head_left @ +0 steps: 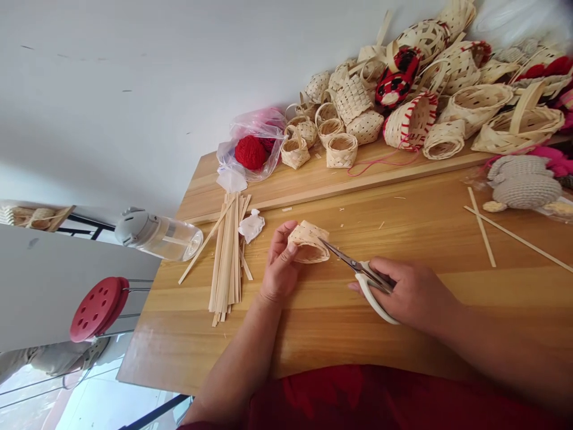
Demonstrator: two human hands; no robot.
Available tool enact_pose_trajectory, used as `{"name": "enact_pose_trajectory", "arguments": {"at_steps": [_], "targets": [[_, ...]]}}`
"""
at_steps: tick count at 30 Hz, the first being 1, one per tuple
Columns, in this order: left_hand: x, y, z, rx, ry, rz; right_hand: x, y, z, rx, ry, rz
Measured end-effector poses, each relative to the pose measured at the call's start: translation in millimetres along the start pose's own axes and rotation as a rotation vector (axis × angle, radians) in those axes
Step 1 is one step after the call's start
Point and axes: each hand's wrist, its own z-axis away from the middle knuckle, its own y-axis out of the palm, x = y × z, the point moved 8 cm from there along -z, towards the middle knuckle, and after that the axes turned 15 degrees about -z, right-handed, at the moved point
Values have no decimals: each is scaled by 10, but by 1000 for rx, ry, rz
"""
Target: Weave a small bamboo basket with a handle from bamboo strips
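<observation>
A small woven basket [310, 236] of pale strips is tipped on its side above the table, its opening turned toward me. My left hand [283, 263] grips it at its left edge, thumb near the rim. White-handled scissors [358, 267] are in my right hand [409, 292], fingers wrapped around the handles. Their blade tips touch or nearly touch the basket's right side; whether they pinch a strip I cannot tell. Left of my left hand lies a bundle of flat pale strips [227, 257], with a crumpled white scrap [251, 226] beside it.
Many woven baskets [341, 150] crowd the raised back ledge [268, 194]. A plastic bag holds red yarn [250, 152]. A clear bottle [161, 236] lies toward the left edge. Loose strips [482, 230] and a grey crocheted piece [523, 182] are at right. Red stools [96, 310] stand beyond the table.
</observation>
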Motion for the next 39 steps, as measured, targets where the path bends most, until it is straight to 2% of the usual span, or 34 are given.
{"name": "enact_pose_trajectory", "arguments": {"at_steps": [4,8,10,15,21,26,39], "targets": [[8,54,38,85,14,-101,13,-7,9,-18,-43,43],[-21,113,75,167,117,-276,91,36,39,1,-130,65],[-35,107,77,149,160,-353,109,34,42,2,-136,62],[-114,72,55,64,247,-395,76,-36,26,-9,-38,-7],[-244,72,72,20,353,-469,172,-39,39,-10,-98,112],[-229,56,82,9,326,-531,136,-62,49,-57,-113,205],[-177,59,70,71,281,-510,277,-83,79,-50,-351,303]]}}
